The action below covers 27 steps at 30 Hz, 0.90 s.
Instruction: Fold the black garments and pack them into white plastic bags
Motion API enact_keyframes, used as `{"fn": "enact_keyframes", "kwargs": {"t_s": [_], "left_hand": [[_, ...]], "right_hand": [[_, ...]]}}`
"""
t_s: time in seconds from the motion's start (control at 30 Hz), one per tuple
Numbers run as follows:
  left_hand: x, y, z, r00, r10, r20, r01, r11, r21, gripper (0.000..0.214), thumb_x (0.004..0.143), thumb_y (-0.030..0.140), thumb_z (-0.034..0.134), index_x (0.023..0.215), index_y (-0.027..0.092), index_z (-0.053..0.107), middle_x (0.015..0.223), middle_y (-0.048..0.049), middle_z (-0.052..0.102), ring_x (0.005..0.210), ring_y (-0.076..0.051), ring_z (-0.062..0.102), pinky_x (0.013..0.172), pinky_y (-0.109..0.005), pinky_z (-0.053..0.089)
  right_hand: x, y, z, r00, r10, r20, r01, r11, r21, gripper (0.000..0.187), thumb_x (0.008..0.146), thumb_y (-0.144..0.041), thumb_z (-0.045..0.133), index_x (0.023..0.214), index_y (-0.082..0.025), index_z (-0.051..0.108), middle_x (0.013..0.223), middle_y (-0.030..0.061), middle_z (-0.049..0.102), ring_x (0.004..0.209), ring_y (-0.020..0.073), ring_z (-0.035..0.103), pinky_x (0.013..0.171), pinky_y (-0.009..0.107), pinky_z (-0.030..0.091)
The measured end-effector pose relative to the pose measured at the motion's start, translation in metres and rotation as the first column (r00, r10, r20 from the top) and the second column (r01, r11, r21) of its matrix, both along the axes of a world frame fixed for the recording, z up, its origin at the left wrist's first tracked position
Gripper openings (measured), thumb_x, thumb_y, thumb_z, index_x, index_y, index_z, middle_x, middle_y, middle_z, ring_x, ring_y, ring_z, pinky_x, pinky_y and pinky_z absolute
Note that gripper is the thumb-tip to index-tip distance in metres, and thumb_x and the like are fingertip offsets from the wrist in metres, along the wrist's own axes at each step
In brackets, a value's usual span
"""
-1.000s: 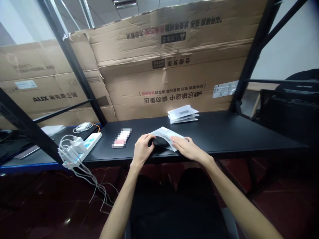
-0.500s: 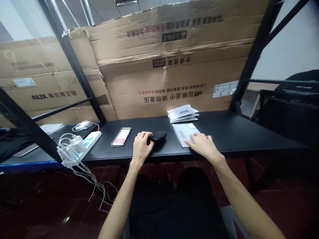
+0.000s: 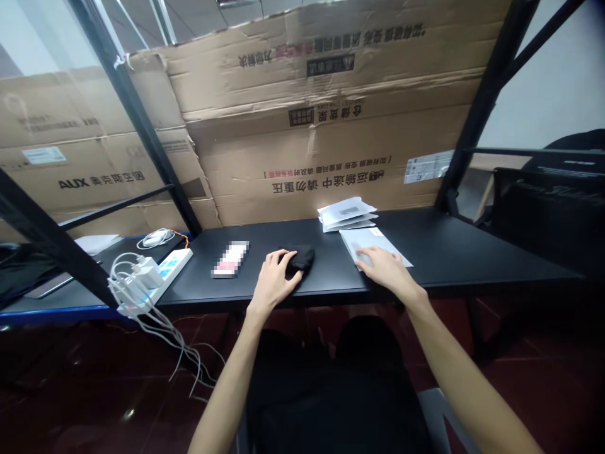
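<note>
My left hand (image 3: pixel 275 280) rests on the tabletop with its fingers and thumb around the near left side of a small folded black item (image 3: pixel 302 257), which looks like soft cloth. The fingers cover part of it. On a translucent whitish flat packet (image 3: pixel 363 238), my right hand (image 3: pixel 386 270) lies palm down with its fingers stretched out. The hand and wrist hide part of that packet. Just behind it sits a stack of several similar white packets (image 3: pixel 347 211), loosely fanned.
A blurred-out phone (image 3: pixel 230 259) lies left on the black table (image 3: pixel 472 252). Beyond it is a white power strip (image 3: pixel 172 271) with chargers and hanging cables. Cardboard sheets (image 3: pixel 265 139) stand behind the table between black metal posts (image 3: pixel 477 120). A black chair (image 3: pixel 548 208) is at right.
The whitish packet has shifted right and turned under my right hand. My left hand has moved slightly right over the black item, which now lies flatter.
</note>
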State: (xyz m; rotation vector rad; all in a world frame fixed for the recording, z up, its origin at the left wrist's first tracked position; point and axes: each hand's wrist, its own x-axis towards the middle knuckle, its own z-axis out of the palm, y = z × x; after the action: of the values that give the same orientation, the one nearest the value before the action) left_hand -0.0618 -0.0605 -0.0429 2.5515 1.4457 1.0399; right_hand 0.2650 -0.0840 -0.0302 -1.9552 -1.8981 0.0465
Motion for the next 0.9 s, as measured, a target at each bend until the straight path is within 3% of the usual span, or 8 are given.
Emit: {"fn": "enact_keyframes", "kwargs": {"t_s": [0.17, 0.33, 0.4, 0.47, 0.57, 0.63, 0.77, 0.9], "left_hand": [[0.001, 0.000, -0.002, 0.999, 0.041, 0.001, -0.041, 0.999, 0.013, 0.046, 0.101, 0.040, 0.072, 0.146, 0.028, 0.066, 0.145, -0.0117, 0.065, 0.142, -0.034, 0.055, 0.119, -0.053, 0.051], [0.002, 0.001, -0.002, 0.996, 0.091, -0.013, -0.090, 0.996, 0.016, 0.040, 0.101, 0.035, 0.073, 0.140, 0.027, 0.069, 0.139, -0.0104, 0.068, 0.133, -0.034, 0.060, 0.111, -0.050, 0.056], [0.003, -0.001, -0.001, 0.995, 0.098, -0.018, -0.098, 0.995, 0.026, 0.037, 0.101, 0.034, 0.073, 0.137, 0.028, 0.071, 0.136, -0.0091, 0.070, 0.128, -0.033, 0.062, 0.106, -0.047, 0.058], [0.004, -0.002, 0.001, 0.994, 0.111, -0.015, -0.110, 0.993, 0.031, 0.033, 0.102, 0.033, 0.072, 0.134, 0.029, 0.073, 0.133, -0.0078, 0.072, 0.124, -0.031, 0.065, 0.099, -0.043, 0.061], [0.005, -0.004, 0.002, 0.990, 0.136, 0.027, -0.136, 0.990, 0.027, 0.025, 0.105, 0.031, 0.068, 0.129, 0.030, 0.075, 0.128, -0.0063, 0.074, 0.120, -0.029, 0.069, 0.091, -0.038, 0.062], [0.004, -0.003, 0.002, 0.986, 0.143, 0.085, -0.145, 0.989, 0.019, 0.022, 0.107, 0.027, 0.062, 0.125, 0.029, 0.076, 0.124, -0.0058, 0.076, 0.113, -0.027, 0.072, 0.092, -0.037, 0.062], [0.000, 0.001, 0.002, 0.971, 0.133, 0.201, -0.139, 0.990, 0.014, 0.024, 0.107, 0.022, 0.058, 0.121, 0.027, 0.076, 0.120, -0.0059, 0.077, 0.104, -0.024, 0.076, 0.096, -0.036, 0.062], [0.001, -0.002, 0.004, 0.975, 0.100, 0.197, -0.102, 0.995, 0.001, 0.024, 0.105, 0.022, 0.059, 0.122, 0.028, 0.075, 0.124, -0.0053, 0.076, 0.107, -0.024, 0.076, 0.095, -0.036, 0.062]], "right_hand": [[0.002, -0.001, -0.003, 0.999, 0.030, -0.018, -0.030, 0.999, -0.011, 0.041, 0.103, -0.032, 0.054, 0.135, -0.021, 0.077, 0.147, 0.0173, 0.072, 0.137, 0.0393, 0.065, 0.114, 0.058, 0.048], [0.001, -0.001, -0.001, 0.999, 0.033, -0.026, -0.032, 0.998, 0.060, 0.042, 0.104, -0.036, 0.051, 0.136, -0.022, 0.075, 0.147, 0.0166, 0.073, 0.135, 0.0391, 0.066, 0.118, 0.064, 0.042], [-0.009, -0.002, 0.002, 0.997, 0.072, -0.025, -0.068, 0.991, 0.116, 0.043, 0.105, -0.039, 0.050, 0.138, -0.024, 0.073, 0.151, 0.0142, 0.070, 0.139, 0.0379, 0.064, 0.121, 0.066, 0.038], [-0.025, -0.005, 0.003, 0.981, 0.193, -0.024, -0.186, 0.969, 0.163, 0.042, 0.108, -0.041, 0.048, 0.138, -0.026, 0.073, 0.156, 0.0120, 0.067, 0.145, 0.0358, 0.060, 0.123, 0.064, 0.036], [-0.057, -0.013, -0.001, 0.908, 0.418, -0.015, -0.409, 0.896, 0.171, 0.043, 0.112, -0.043, 0.045, 0.142, -0.029, 0.071, 0.159, 0.0103, 0.066, 0.153, 0.0328, 0.054, 0.127, 0.061, 0.033], [-0.079, -0.019, -0.005, 0.869, 0.495, 0.012, -0.491, 0.857, 0.155, 0.045, 0.113, -0.043, 0.044, 0.149, -0.029, 0.067, 0.161, 0.0110, 0.063, 0.155, 0.0326, 0.052, 0.127, 0.060, 0.034], [-0.105, -0.026, -0.014, 0.852, 0.520, 0.069, -0.524, 0.838, 0.152, 0.051, 0.115, -0.043, 0.042, 0.161, -0.027, 0.057, 0.168, 0.0155, 0.056, 0.157, 0.0333, 0.049, 0.126, 0.061, 0.036], [-0.110, -0.025, -0.018, 0.848, 0.514, 0.129, -0.529, 0.836, 0.147, 0.054, 0.116, -0.045, 0.039, 0.166, -0.027, 0.051, 0.171, 0.0152, 0.052, 0.161, 0.0336, 0.044, 0.126, 0.060, 0.036]]}}
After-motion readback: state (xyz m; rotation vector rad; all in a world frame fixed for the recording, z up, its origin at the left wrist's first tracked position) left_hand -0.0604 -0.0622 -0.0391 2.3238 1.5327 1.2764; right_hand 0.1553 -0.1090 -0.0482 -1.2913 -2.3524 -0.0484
